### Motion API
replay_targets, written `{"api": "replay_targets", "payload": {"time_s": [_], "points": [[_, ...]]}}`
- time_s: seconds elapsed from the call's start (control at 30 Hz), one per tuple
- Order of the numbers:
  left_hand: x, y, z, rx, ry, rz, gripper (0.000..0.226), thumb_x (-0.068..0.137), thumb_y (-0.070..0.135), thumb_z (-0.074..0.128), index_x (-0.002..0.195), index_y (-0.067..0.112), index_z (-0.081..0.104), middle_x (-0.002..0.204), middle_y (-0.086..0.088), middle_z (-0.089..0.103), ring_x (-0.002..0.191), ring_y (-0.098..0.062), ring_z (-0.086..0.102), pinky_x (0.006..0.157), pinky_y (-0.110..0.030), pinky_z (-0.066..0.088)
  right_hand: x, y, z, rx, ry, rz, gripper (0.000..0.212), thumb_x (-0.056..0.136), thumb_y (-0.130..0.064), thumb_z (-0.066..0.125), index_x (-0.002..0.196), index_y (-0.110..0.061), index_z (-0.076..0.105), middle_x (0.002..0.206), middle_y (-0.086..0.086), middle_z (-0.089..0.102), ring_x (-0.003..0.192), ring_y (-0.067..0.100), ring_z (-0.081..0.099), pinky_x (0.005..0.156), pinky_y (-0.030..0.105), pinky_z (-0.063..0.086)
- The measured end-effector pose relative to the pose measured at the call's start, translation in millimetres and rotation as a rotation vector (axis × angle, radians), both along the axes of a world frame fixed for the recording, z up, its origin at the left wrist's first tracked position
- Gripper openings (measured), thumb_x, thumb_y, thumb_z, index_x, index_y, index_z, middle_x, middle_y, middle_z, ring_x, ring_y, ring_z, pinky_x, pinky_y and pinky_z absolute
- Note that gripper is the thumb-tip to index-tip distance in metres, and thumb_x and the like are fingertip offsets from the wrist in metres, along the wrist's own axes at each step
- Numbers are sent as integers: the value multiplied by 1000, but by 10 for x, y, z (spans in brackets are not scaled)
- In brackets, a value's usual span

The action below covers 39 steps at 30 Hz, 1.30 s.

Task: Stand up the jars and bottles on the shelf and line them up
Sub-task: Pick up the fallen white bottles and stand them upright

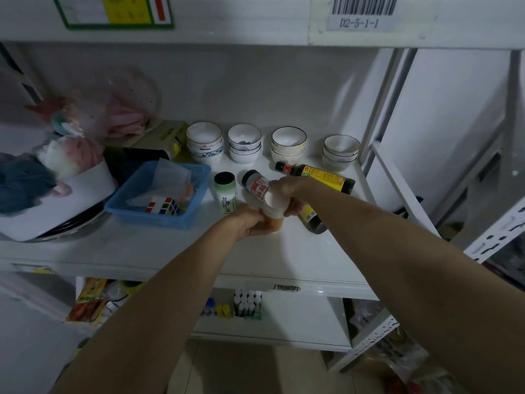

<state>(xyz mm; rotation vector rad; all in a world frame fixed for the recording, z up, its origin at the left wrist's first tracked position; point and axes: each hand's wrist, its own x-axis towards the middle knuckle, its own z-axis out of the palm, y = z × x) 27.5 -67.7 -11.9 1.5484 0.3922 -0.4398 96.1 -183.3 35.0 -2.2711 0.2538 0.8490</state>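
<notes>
A white jar with a dark cap and red label [257,186] is tilted above the white shelf [298,251], cap pointing up-left. My left hand [250,221] grips its lower end from below. My right hand [287,191] closes on its side from the right. A green-labelled jar with a black cap [225,191] stands upright just left of it. A dark sauce bottle with a yellow label [318,176] lies on its side behind my right hand. Another dark bottle [314,218] lies under my right wrist, mostly hidden.
Stacks of white bowls [244,142] line the back of the shelf. A blue basket [159,194] holding a puzzle cube sits to the left, with bags and a white sheet over pans beyond. A shelf post [383,177] bounds the right side. Lower shelves hold small items.
</notes>
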Motion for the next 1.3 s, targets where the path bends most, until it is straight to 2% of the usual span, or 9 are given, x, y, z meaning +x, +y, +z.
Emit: {"api": "replay_targets", "payload": {"time_s": [0.07,0.23,0.33,0.5,0.73,0.93,1.03,1.2,1.3], "points": [[27,28,-42,70,-25,-1,38,90,-2,53,128,-2,54,112,-19,67,89,-27,67,75,-36,60,17,26,3,17,-12,-9,76,90,-61,39,133,1,43,101,21,62,61,26,59,65,29,51],[46,96,-131,228,-60,-43,36,90,9,58,125,2,58,84,-7,65,67,-16,60,69,-30,56,-8,33,61,-27,-71,112,72,92,-58,43,124,6,50,91,21,63,64,26,61,67,32,53],[58,121,-154,302,-106,-68,49,86,12,64,134,9,51,107,-12,64,87,-20,62,76,-31,55,-53,23,124,-93,-142,210,70,91,-57,50,124,5,49,101,22,63,84,31,69,90,39,58],[40,87,-169,326,-186,-94,58,82,13,69,137,15,49,133,-10,60,119,-28,58,84,-36,51,-91,71,204,-250,-255,399,64,85,-42,67,131,-2,49,118,17,65,92,30,74,85,40,61],[23,62,-233,311,-247,-33,53,78,8,74,126,3,52,129,-18,62,118,-34,58,100,-47,49,-103,101,260,-277,-261,467,62,85,-30,69,134,2,47,117,20,67,91,31,75,86,42,60],[69,139,-240,289,-201,-127,51,82,8,69,129,7,51,129,-16,61,106,-27,58,76,-34,50,32,102,222,-301,-170,469,59,83,-39,68,124,1,55,112,20,70,79,28,75,74,39,63],[131,191,-233,368,-152,-91,42,87,3,56,129,7,52,119,-14,59,98,-26,55,81,-37,51,94,69,293,-314,-200,416,60,85,-55,60,111,0,58,103,17,69,68,26,69,62,31,59],[364,224,-142,273,-88,151,20,94,12,40,82,17,56,99,-11,55,92,-23,53,82,-33,46,344,-2,251,-253,-442,201,55,97,-46,49,119,4,56,86,15,63,77,28,62,75,35,54],[562,192,-122,128,-50,212,17,94,26,45,94,12,56,89,-9,58,84,-22,54,79,-32,44,430,73,170,-221,-455,194,54,98,-40,46,131,2,52,107,16,58,92,26,53,77,33,42]]}}
